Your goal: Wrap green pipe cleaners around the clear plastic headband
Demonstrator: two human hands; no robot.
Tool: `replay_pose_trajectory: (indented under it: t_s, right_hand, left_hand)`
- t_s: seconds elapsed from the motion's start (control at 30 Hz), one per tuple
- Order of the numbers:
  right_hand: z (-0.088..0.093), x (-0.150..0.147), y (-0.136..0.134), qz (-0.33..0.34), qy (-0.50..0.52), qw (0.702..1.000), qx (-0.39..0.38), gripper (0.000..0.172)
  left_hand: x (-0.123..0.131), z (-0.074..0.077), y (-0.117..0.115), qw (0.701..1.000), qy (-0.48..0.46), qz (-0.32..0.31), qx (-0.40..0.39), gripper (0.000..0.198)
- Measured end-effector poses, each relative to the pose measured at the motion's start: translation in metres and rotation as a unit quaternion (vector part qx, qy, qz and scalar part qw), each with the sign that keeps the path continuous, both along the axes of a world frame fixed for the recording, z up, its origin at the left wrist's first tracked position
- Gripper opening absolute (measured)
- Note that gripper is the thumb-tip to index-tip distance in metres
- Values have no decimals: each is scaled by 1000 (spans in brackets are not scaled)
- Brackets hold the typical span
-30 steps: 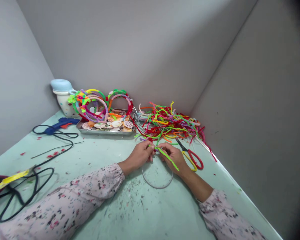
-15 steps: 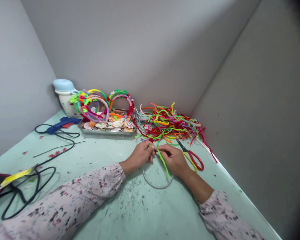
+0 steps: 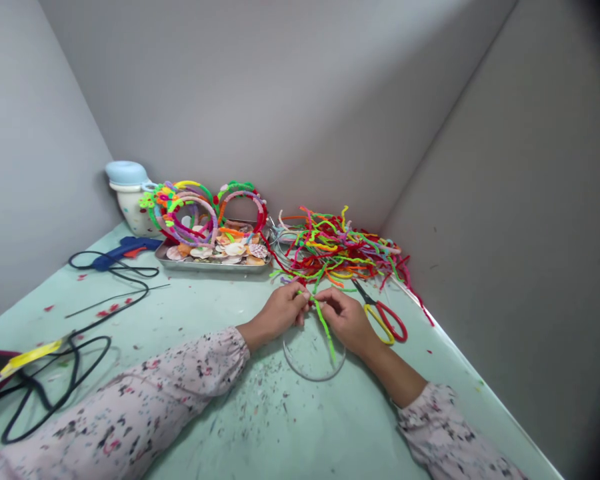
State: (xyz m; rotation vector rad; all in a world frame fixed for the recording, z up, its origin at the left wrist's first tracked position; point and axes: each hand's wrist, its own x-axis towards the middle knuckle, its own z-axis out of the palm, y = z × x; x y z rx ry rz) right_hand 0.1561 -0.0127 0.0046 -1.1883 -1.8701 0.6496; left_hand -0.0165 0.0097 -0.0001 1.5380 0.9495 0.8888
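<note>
My left hand (image 3: 280, 312) and my right hand (image 3: 347, 320) meet in front of me, pinching a lime-green pipe cleaner (image 3: 324, 325) between their fingers. Its loose end hangs down across a thin metal hoop or bare hairband (image 3: 313, 380), whose lower curve lies on the table. The top of the hoop is hidden behind my fingers. Red-and-yellow-handled scissors (image 3: 383, 319) lie just right of my right hand. A tangled pile of multicoloured pipe cleaners (image 3: 337, 250) sits just beyond my hands.
Behind, a metal tray of seashells (image 3: 213, 267) stands beside decorated hairbands (image 3: 203, 210) and a blue-lidded pot (image 3: 127, 175). A blue glue gun (image 3: 125, 248) trails a black cord (image 3: 110, 280) on the pale green table (image 3: 290, 427). Grey walls close the back and right.
The loose end of the green pipe cleaner has swung from lower right to hang nearly straight down. My hands have shifted only slightly.
</note>
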Motion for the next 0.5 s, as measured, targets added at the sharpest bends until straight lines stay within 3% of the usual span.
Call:
replay_pose_trajectory:
  t_s: [0.17, 0.5]
  right_hand:
    - [4, 2, 4, 16, 93, 989, -117, 21]
    - [9, 2, 6, 16, 117, 977, -178, 20]
  left_hand:
    - [0, -2, 0, 1000, 7, -20, 16, 26]
    - [0, -2, -1, 998, 19, -18, 51, 24]
